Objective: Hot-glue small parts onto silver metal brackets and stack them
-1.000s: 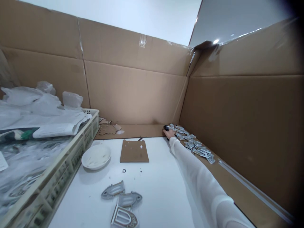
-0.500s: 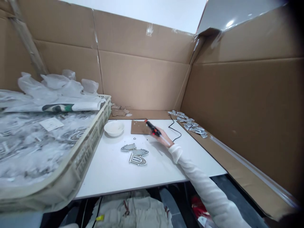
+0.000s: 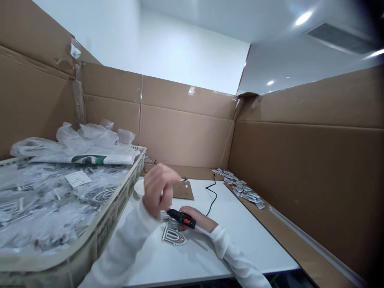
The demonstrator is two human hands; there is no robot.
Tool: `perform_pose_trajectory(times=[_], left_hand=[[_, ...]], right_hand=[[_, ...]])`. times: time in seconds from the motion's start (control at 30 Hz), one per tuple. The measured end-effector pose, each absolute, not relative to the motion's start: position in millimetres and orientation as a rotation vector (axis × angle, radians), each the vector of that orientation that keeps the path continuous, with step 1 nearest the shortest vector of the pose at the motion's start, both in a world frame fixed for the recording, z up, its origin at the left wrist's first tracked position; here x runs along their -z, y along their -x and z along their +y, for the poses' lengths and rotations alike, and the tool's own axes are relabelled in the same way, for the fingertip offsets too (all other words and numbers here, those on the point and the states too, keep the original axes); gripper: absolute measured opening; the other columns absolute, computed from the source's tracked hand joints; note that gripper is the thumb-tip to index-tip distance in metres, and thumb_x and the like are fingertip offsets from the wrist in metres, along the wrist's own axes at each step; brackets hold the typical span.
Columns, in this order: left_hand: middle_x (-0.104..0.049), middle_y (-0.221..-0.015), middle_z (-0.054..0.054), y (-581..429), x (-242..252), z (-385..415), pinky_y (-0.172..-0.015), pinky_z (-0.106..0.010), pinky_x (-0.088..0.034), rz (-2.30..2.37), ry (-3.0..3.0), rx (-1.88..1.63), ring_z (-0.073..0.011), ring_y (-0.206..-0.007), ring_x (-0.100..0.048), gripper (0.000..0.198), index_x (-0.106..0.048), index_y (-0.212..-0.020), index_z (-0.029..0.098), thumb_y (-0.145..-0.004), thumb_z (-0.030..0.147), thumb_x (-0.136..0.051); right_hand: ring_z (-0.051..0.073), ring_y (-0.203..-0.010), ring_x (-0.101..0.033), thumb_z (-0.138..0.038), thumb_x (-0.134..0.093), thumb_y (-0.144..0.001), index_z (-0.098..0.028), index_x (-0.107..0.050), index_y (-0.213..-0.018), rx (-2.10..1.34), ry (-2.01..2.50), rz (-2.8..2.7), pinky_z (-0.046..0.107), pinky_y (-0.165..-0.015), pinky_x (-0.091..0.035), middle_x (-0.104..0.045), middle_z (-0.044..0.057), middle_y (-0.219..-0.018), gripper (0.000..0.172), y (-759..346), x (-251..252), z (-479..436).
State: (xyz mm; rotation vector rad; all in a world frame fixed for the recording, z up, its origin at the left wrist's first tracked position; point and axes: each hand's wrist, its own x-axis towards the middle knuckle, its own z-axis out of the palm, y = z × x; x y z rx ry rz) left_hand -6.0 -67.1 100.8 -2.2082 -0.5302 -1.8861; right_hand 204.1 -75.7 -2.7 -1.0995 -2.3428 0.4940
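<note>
My right hand [image 3: 199,219] is closed around a black and red glue gun [image 3: 182,218], low over the table. A white stick runs from the gun's back end along my wrist. Close by, a grey metal plate with an arched end [image 3: 174,236] lies on the white table [image 3: 210,256]. More such plates beside it are partly covered by the gun and hand. My left hand [image 3: 159,190] is raised, fingers curled, in front of a white bowl [image 3: 139,187]. What its fingers hold, if anything, I cannot make out.
At left stands a large plastic crate [image 3: 105,228] full of bagged parts, with clear plastic bags [image 3: 87,138] on top. A cardboard piece [image 3: 183,190] and black cable [image 3: 213,194] lie behind my hands. Several metal plates [image 3: 240,188] line the right ledge. Cardboard walls [image 3: 186,132] surround the table.
My left hand has come into view over the bowl. My right hand has drawn the glue gun from the cardboard piece back toward the plates. The view has tilted upward.
</note>
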Motion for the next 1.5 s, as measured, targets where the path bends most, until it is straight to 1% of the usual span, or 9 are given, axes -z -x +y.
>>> perform_pose_trajectory(times=[0.1,0.2,0.27,0.53,0.77,0.97,1.2,1.33,1.5], left_hand=[[-0.063,-0.083,-0.004,-9,-94,-6,-0.075,-0.028,-0.043,-1.101,2.413,1.589,-0.0153,-0.079,-0.056,0.028,-0.06,-0.085,0.02,-0.084,0.015,-0.033],[-0.065,-0.087,-0.007,-4,-64,46,-0.074,-0.027,-0.041,-1.755,2.589,0.784,-0.0189,-0.084,-0.058,0.024,-0.065,-0.079,0.019,-0.077,0.015,-0.041],[-0.065,-0.086,-0.009,4,-43,62,-0.071,-0.028,-0.041,-1.84,2.619,0.548,-0.0219,-0.083,-0.059,0.018,-0.066,-0.069,0.019,-0.071,0.017,-0.048],[-0.067,-0.084,-0.008,12,-25,61,-0.067,-0.024,-0.038,-1.847,2.575,0.43,-0.02,-0.082,-0.06,0.017,-0.067,-0.065,0.017,-0.071,0.022,-0.052],[-0.067,-0.083,-0.003,20,-30,60,-0.064,-0.023,-0.038,-1.981,2.505,0.865,-0.0181,-0.081,-0.059,0.006,-0.064,-0.072,0.02,-0.069,0.021,-0.059],[-0.067,-0.077,-0.003,26,-33,62,-0.063,-0.024,-0.039,-2.012,2.494,1.133,-0.0161,-0.068,-0.059,0.019,-0.065,-0.089,0.017,-0.071,0.022,-0.06],[-0.067,-0.077,-0.005,26,-39,59,-0.06,-0.028,-0.037,-2.005,2.321,1.309,-0.0221,-0.073,-0.058,0.014,-0.068,-0.073,0.021,-0.068,0.033,-0.062],[-0.066,-0.07,-0.006,7,-40,53,-0.056,-0.026,-0.04,-1.936,2.576,1.823,-0.0171,-0.06,-0.056,0.025,-0.067,-0.075,0.016,-0.065,0.039,-0.062],[-0.066,-0.067,-0.006,-33,-36,32,-0.065,-0.027,-0.044,-1.746,2.879,2.247,-0.0167,-0.065,-0.058,0.029,-0.066,-0.071,0.013,-0.056,0.038,-0.068]], right_hand=[[0.014,-0.065,-0.048,-0.03,-0.059,-0.071,-0.018,-0.051,-0.074,-0.666,1.105,-2.244,0.024,-0.059,-0.038,-0.054,0.0,-0.073,0.015,-209,1,-75],[0.014,-0.066,-0.051,-0.03,-0.061,-0.069,-0.017,-0.053,-0.077,-0.808,1.088,-2.049,0.025,-0.061,-0.04,-0.057,0.0,-0.074,0.017,-216,-7,-69],[0.014,-0.066,-0.051,-0.031,-0.063,-0.067,-0.017,-0.053,-0.076,-0.844,1.098,-1.865,0.025,-0.062,-0.04,-0.058,0.001,-0.073,0.019,-219,-16,-61],[0.016,-0.071,-0.054,-0.034,-0.065,-0.061,-0.016,-0.055,-0.071,-0.726,1.122,-1.181,0.027,-0.069,-0.041,-0.059,0.002,-0.074,0.024,-213,-17,-3],[0.019,-0.076,-0.057,-0.036,-0.063,-0.061,-0.016,-0.055,-0.071,-0.519,1.104,-1.008,0.03,-0.072,-0.042,-0.062,0.004,-0.077,0.023,-215,11,6],[0.019,-0.077,-0.058,-0.035,-0.063,-0.064,-0.016,-0.054,-0.07,-0.521,1.042,-1.094,0.031,-0.076,-0.043,-0.062,0.006,-0.079,0.021,-214,13,7],[0.017,-0.073,-0.056,-0.033,-0.062,-0.064,-0.016,-0.053,-0.071,-0.548,1.025,-1.138,0.031,-0.073,-0.043,-0.061,0.005,-0.078,0.021,-210,10,5],[0.017,-0.071,-0.056,-0.032,-0.063,-0.063,-0.016,-0.054,-0.07,-0.575,1.052,-1.148,0.03,-0.072,-0.043,-0.061,0.005,-0.077,0.02,-206,3,-1],[0.017,-0.071,-0.056,-0.031,-0.062,-0.063,-0.016,-0.056,-0.07,-0.596,1.035,-1.144,0.03,-0.073,-0.044,-0.061,0.004,-0.075,0.018,-203,2,-3]])
